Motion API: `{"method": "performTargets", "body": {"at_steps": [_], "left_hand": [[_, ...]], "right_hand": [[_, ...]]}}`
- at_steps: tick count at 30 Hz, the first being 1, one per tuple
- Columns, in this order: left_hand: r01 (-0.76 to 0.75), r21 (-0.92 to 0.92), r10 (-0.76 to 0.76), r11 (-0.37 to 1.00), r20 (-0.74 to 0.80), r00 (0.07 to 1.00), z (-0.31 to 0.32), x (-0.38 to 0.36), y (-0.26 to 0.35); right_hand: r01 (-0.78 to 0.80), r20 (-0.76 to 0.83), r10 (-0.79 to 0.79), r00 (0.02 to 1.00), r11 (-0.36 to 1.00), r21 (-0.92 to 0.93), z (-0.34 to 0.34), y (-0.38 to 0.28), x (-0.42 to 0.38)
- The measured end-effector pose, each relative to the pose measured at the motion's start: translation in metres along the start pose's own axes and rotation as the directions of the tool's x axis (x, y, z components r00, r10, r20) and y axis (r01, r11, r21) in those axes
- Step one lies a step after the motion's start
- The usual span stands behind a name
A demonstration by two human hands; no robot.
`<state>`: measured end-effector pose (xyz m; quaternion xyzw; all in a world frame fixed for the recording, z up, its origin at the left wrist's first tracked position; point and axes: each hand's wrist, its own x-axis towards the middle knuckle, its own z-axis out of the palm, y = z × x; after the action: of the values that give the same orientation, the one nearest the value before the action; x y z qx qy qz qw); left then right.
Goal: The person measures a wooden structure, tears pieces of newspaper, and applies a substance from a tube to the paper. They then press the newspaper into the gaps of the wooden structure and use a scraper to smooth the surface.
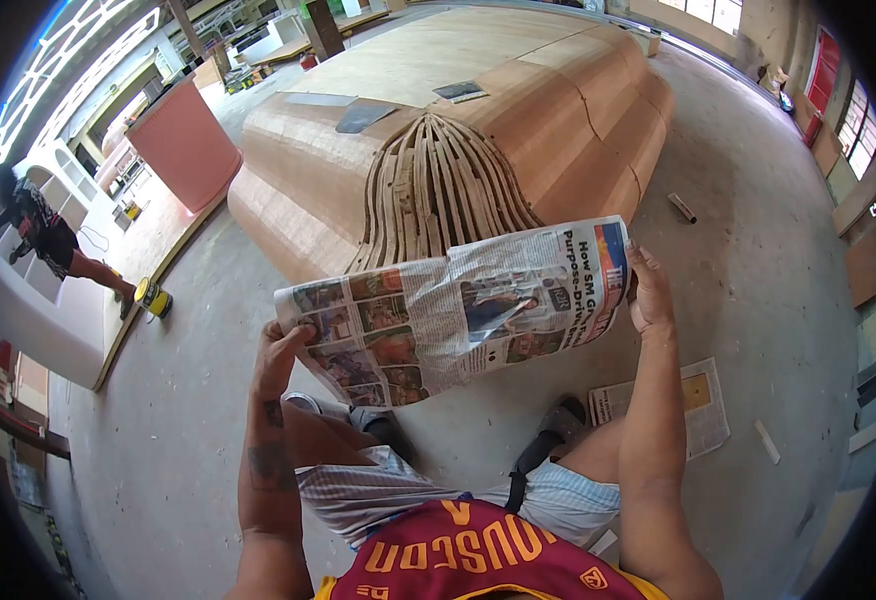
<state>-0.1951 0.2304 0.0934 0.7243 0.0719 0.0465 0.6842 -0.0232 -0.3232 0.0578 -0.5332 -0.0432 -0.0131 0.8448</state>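
A newspaper [438,310] is stretched sideways between both my hands, its printed page with photos facing up at me. At its left edge, my left hand [283,350] pinches the paper with the thumb on top. My right hand [650,285] grips the opposite edge, beside the masthead; some of its fingers are hidden behind the sheet. Just beyond the paper rises a fan of curved wooden strips [438,185], set into a large plywood-skinned form [458,60]. The newspaper's upper edge overlaps the lower ends of the strips in view.
Another newspaper [713,400] lies on the floor by my foot, with a yellowish patch on it. Dark sheets [366,118] rest on the form. A wood scrap [682,207] is on the concrete. At left, a person [43,225] stands near a white curved piece [33,315] and a yellow bucket [153,298].
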Motion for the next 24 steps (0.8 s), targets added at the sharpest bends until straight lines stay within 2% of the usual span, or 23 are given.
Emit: {"method": "performTargets", "body": {"at_steps": [4,5,8,11,14,17,19,20,23,24], "left_hand": [[0.020,0.041,-0.020,0.999,-0.010,1.000,0.004,0.002,-0.005],[0.024,0.044,-0.023,0.999,-0.022,0.999,0.006,0.002,-0.005],[0.077,-0.147,-0.111,0.986,-0.234,0.966,-0.003,0.023,-0.037],[0.149,0.012,-0.140,0.989,-0.272,0.952,-0.011,0.027,-0.038],[0.076,0.027,-0.060,0.997,-0.380,0.923,0.015,0.025,-0.025],[-0.014,-0.037,-0.006,0.999,-0.491,0.871,0.047,0.022,0.002],[-0.078,-0.082,0.023,0.994,-0.530,0.848,0.036,0.030,-0.006],[-0.113,-0.100,0.040,0.989,-0.548,0.836,0.027,0.036,-0.010],[-0.089,-0.103,0.030,0.991,-0.474,0.880,-0.001,0.039,-0.028],[-0.144,-0.238,0.041,0.961,-0.389,0.920,0.007,0.034,-0.019]], "right_hand": [[-0.050,-0.065,0.044,0.997,0.993,-0.105,0.000,0.012,0.003],[-0.053,-0.043,0.049,0.998,0.995,-0.083,-0.001,0.013,0.003],[-0.040,-0.015,0.039,0.999,0.997,-0.067,0.004,0.009,-0.003],[0.010,-0.061,-0.018,0.998,0.992,-0.124,0.004,0.008,-0.005],[0.044,-0.125,-0.057,0.990,0.994,-0.104,-0.011,0.014,-0.002],[0.078,-0.240,-0.083,0.967,0.996,-0.033,-0.010,0.007,-0.007],[0.116,-0.346,-0.105,0.932,0.993,0.011,-0.021,0.001,-0.004],[0.136,-0.329,-0.105,0.938,0.988,0.071,-0.026,-0.001,-0.003],[0.125,-0.334,-0.099,0.937,0.990,0.059,-0.017,-0.015,-0.012],[0.130,-0.324,-0.098,0.941,0.988,0.081,-0.016,-0.016,-0.012]]}}
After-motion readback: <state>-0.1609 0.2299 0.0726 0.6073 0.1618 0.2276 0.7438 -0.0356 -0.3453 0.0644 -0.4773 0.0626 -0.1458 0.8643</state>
